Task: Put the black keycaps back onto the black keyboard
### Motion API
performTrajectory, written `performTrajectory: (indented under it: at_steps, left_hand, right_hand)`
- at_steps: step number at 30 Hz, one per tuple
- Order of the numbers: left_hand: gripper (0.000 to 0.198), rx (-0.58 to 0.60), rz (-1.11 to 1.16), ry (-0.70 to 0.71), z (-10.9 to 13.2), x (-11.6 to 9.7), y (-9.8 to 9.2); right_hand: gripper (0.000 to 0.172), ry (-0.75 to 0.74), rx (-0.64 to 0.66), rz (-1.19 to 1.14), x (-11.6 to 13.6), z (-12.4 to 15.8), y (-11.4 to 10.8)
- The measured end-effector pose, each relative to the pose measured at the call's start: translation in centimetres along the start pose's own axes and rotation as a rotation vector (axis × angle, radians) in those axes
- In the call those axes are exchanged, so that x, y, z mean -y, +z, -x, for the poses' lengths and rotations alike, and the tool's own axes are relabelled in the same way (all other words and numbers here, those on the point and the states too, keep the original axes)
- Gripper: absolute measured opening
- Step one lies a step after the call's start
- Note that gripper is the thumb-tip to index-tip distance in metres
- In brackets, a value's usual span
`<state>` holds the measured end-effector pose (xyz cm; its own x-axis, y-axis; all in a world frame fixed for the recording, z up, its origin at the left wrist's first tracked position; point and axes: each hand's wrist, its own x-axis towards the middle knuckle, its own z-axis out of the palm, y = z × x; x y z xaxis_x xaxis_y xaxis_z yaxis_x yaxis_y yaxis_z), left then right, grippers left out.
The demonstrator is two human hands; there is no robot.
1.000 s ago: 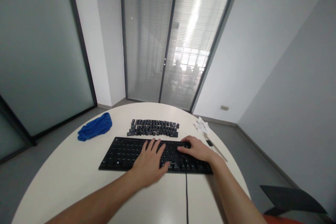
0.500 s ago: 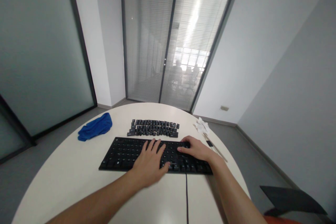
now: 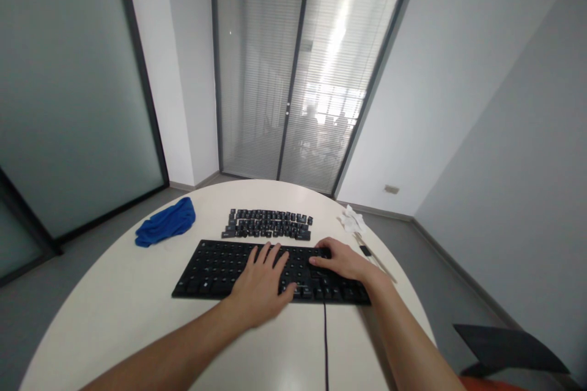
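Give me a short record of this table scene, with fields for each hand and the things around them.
Surface: round white table
Left hand: flat, fingers spread, on the middle of the black keyboard
Right hand: fingers bent, on the keyboard's right part; grip unclear
Behind keyboard: loose black keycaps laid in rows
Far left: crumpled blue cloth
Far right: white tissue
Cable: runs from the keyboard toward the person

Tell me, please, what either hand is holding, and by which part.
Nothing is held: the left hand and right hand rest on top of the black keyboard.
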<state>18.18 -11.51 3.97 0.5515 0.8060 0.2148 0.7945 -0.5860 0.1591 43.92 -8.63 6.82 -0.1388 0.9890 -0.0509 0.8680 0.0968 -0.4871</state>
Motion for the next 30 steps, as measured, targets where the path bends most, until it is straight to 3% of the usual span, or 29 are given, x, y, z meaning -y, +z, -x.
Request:
performTrajectory:
  at_steps: [14,20,26,30]
  left_hand:
    - [0.064,-0.003,0.002,-0.001,0.1,-0.1,-0.1]
    - [0.066,0.000,0.023,-0.003,0.0,0.0,0.1]
    - [0.065,-0.003,0.026,0.003,0.0,0.0,0.0]
    - [0.066,0.004,0.029,0.000,0.1,0.0,-0.3]
  right_hand:
    - [0.059,0.041,0.013,0.049,0.6,0.3,0.0]
    - [0.060,-0.023,-0.020,0.020,-0.2,0.3,0.2]
    - [0.045,-0.123,-0.084,-0.015,-0.9,-0.4,0.3]
    - [0.033,-0.015,-0.182,0.172,-1.9,-2.4,0.5]
